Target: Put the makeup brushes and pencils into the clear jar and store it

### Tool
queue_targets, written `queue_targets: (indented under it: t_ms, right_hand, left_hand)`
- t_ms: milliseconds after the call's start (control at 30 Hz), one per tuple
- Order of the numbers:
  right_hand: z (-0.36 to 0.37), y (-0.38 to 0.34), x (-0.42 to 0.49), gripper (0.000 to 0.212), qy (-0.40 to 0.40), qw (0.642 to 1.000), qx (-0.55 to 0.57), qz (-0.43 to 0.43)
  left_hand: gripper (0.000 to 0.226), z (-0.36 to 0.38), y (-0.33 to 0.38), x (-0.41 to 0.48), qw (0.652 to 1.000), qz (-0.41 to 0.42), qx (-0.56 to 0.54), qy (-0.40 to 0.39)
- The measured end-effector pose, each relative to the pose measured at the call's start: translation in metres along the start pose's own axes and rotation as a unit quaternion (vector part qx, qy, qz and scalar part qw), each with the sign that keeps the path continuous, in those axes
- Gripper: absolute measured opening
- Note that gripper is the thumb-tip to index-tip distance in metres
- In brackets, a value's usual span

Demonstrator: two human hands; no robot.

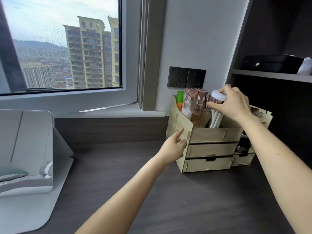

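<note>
My right hand (233, 103) grips a clear jar (215, 102) with a white lid (218, 95), held over the top compartment of a pale wooden organizer (214, 134). White handles (216, 119) of brushes or pencils show through the jar's lower part, below my fingers; my hand hides most of the jar. My left hand (174, 146) is open, fingers spread, touching the organizer's left front corner. The organizer stands on the dark desk against the wall and has two shallow drawers (211, 149).
Pink bottles (194, 105) with rose-gold caps and a green-capped tube (180, 98) stand in the organizer's left compartment. A tabletop mirror (25, 149) stands at the left. Wall sockets (186, 77) sit above the organizer. A dark shelf unit (270, 75) rises at right.
</note>
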State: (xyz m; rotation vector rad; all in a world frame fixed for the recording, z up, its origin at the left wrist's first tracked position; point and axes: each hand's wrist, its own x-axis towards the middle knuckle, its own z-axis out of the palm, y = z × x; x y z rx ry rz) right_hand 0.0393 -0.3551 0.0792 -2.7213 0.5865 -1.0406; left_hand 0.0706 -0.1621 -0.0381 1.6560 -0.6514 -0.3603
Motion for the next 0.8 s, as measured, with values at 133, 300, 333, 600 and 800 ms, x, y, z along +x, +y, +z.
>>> queue_targets:
  t_ms: [133,300,333,600,800]
  right_hand:
    - [0.006,-0.002,0.002,0.057,-0.018,1.000,0.002,0.003]
    - [0.002,0.004,0.002,0.054,-0.051,0.999,0.019,-0.002]
    - [0.003,0.007,0.002,0.055,-0.055,0.998,0.024,-0.003]
    - [0.001,0.006,-0.008,0.071,-0.064,0.997,-0.025,-0.020]
    - [-0.008,-0.029,-0.040,0.033,0.129,0.985,0.016,-0.114]
  left_hand:
    - [0.054,0.012,-0.004,0.004,0.997,-0.020,-0.058,-0.038]
    - [0.053,0.019,-0.004,0.007,0.996,-0.030,-0.070,-0.050]
    - [0.053,0.020,-0.004,0.007,0.996,-0.029,-0.067,-0.050]
    - [0.053,0.016,-0.004,0.005,0.996,-0.025,-0.067,-0.051]
    - [0.044,-0.014,-0.003,-0.008,0.999,-0.001,-0.033,0.038]
